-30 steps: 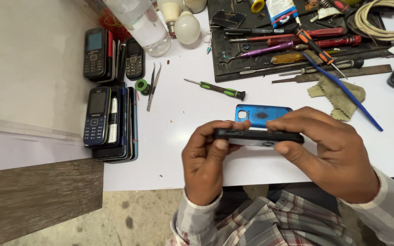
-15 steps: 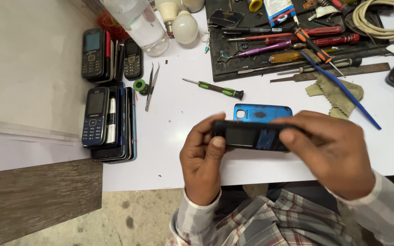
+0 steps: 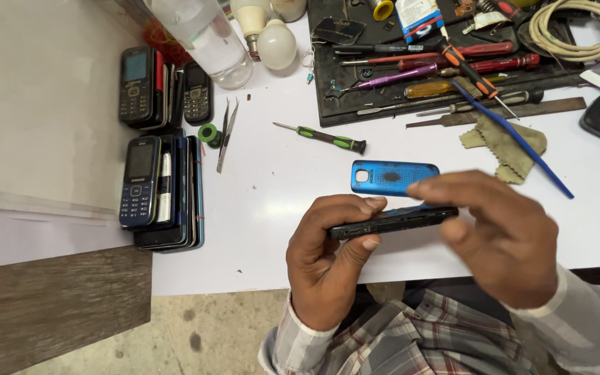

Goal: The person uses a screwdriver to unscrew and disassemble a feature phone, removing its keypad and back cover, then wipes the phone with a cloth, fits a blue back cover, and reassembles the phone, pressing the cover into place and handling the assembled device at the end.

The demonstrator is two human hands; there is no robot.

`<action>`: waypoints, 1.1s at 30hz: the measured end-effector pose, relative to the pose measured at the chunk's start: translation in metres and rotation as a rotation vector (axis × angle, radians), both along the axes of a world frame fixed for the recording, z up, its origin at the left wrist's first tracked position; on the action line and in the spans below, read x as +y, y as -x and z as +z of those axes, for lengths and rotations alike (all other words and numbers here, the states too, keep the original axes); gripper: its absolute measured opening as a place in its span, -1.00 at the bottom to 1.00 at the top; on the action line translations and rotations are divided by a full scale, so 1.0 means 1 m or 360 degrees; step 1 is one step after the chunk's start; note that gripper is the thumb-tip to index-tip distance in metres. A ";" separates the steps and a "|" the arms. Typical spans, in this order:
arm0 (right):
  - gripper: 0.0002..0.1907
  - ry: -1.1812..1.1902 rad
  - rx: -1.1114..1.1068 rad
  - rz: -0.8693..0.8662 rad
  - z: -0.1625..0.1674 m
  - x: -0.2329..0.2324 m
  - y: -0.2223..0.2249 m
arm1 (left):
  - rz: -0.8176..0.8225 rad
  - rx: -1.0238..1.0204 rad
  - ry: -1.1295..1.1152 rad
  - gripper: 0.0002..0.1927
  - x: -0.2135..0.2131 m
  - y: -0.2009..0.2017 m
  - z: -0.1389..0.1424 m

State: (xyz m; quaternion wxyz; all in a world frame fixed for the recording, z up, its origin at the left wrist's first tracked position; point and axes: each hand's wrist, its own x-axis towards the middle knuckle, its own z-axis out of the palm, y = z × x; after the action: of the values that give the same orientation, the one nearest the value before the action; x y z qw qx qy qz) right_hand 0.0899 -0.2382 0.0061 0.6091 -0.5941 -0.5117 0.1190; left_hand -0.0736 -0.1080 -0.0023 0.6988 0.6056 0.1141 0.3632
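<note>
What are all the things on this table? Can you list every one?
slim phone: 1, black, held edge-on between both hands
back cover: 1, blue, lying on the table just beyond the hands
small screwdriver: 1, green and black, lying alone mid-table
tweezers: 1 pair, metal, left of the screwdriver
keypad phones: several, mostly black, stacked at the left
tool tray: 1, black, holding screwdrivers at the back
light bulbs: 2, white, at the back
plastic bottle: 1, clear, beside the bulbs
cloth: 1, olive, right of the tray
blue stick: 1, lying across the cloth
cable coil: 1, cream, far right corner
table: 1, white
left hand: gripping the phone
right hand: fingers on the phone
</note>
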 end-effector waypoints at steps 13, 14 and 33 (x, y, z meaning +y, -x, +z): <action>-0.77 -0.0124 -0.0169 -0.0104 -0.004 -0.001 0.014 | -0.0003 -0.0054 0.0158 -0.84 -0.018 0.000 0.008; -0.77 -0.0122 -0.0176 -0.0127 -0.005 0.000 0.016 | 0.0001 -0.0051 0.0143 -0.84 -0.018 0.000 0.008; -0.75 -0.0130 0.0001 -0.0120 -0.008 -0.009 0.017 | 0.0043 -0.0244 0.0412 -0.82 -0.013 0.003 0.002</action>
State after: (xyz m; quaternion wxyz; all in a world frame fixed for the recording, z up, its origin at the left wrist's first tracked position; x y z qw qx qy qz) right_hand 0.0731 -0.2469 -0.0021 0.6370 -0.5876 -0.4933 0.0752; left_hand -0.0763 -0.1209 -0.0003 0.7728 0.4793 0.1143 0.4000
